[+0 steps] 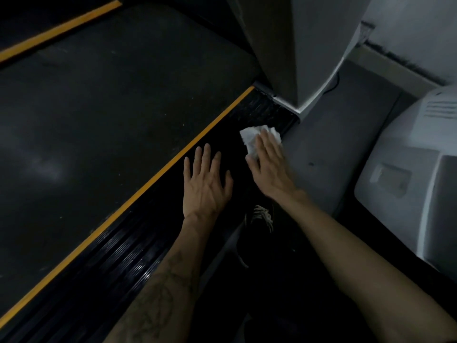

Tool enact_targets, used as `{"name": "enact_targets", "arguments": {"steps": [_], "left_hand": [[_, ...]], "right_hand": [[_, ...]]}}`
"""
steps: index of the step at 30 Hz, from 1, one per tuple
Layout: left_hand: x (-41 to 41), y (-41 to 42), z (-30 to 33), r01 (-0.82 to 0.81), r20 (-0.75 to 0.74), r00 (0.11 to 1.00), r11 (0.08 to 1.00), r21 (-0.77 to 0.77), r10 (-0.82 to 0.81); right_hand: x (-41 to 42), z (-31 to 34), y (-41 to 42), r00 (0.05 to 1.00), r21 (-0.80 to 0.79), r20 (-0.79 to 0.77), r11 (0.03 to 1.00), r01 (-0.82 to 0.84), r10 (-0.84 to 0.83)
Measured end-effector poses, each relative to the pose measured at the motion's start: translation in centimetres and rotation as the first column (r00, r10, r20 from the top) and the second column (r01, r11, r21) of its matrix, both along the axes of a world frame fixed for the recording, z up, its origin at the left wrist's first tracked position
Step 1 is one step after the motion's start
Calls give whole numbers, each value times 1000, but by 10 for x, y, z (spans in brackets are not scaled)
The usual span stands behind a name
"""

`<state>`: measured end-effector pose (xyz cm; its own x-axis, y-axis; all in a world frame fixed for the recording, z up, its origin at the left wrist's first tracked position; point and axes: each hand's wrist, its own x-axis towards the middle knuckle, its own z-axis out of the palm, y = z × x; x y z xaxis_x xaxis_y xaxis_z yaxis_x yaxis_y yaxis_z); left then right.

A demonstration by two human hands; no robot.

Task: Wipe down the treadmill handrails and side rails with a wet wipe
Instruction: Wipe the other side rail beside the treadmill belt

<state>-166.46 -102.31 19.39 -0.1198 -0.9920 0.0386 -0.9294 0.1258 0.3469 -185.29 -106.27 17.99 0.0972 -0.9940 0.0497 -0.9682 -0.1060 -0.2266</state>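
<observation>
Right hand [268, 167] lies flat, fingers straight, pressing a crumpled white wet wipe [254, 139] onto the black ribbed side rail [138, 246] of the treadmill. Wipe sits under the fingertips and sticks out ahead of and to the left of them, near the far end of the rail, just short of the grey upright column [294, 53] base. Right edge of the wipe is about at the rail's outer edge, beside the grey floor [329, 154].

Left hand [206, 186] is open, fingers spread and straight, palm down on the same rail, just beside the right hand and nearer the camera; holds nothing. It does not touch the wipe. Tattoo visible on the left forearm.

Yellow stripe [138, 191] runs along the rail's inner edge, separating it from the dark running belt [103, 102]. A second yellow stripe shows at top left. Dark shoe with pale laces [263, 216] shows below, between the two forearms. Pale grey machine housing [415, 174] at right, well apart from the hands. Scene is dim.
</observation>
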Motion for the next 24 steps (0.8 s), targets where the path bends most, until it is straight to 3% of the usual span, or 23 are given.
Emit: {"name": "enact_targets", "arguments": {"steps": [4,7,10,17,24], "left_hand": [[1,-1,2,-8,15,1000,1000,6,8],[0,-1,3,-12,15,1000,1000,26,12],[0,-1,5,-17,11,1000,999,29,16],[1,-2,4,-14,27,1000,999,31,13],[0,-2,2,-12,16,1000,1000,17,12]], "right_hand": [[-6,14,-29,992,85,-18,989,125,-124],[7,11,-2,996,43,44,996,75,-77],[1,5,9,1000,19,0,1000,5,-5],[-4,28,-37,982,148,-5,971,188,-189],[3,13,-3,998,29,-30,998,49,-48]]}}
